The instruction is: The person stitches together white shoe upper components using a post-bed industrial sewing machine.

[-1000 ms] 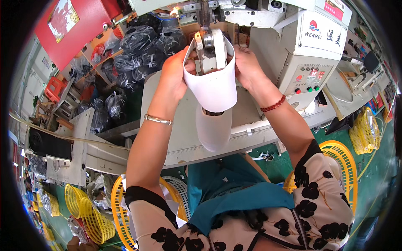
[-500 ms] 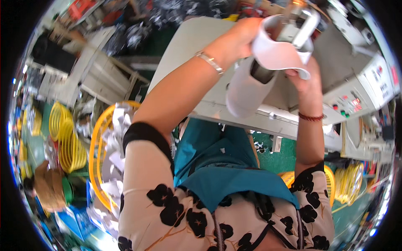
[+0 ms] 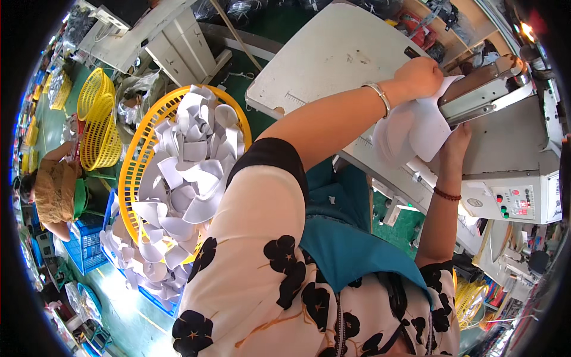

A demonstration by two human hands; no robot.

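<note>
A white curved sheet piece (image 3: 429, 132), thin and flexible, wraps around the end of a metal machine arm (image 3: 491, 98). My left hand (image 3: 419, 77) is closed at the upper edge of this piece, fingers curled. Below the arm, my right hand (image 3: 457, 143) pinches the piece's lower side; the arm and sheet partly hide its fingers. Another rounded white piece (image 3: 392, 135) shows just left of the sheet, over the table's front edge, and looks blurred.
A pale worktable (image 3: 321, 59) extends to the left of the machine. Its control box (image 3: 505, 199) has coloured buttons. A yellow basket (image 3: 126, 178) heaped with white curved pieces (image 3: 187, 154) stands at my left. Farther left, another person (image 3: 56, 190) bends near a blue crate (image 3: 89, 244).
My view has swung left, bringing the full basket into sight. My left hand has moved from the sheet's left side to its upper edge; the right remains below the arm.
</note>
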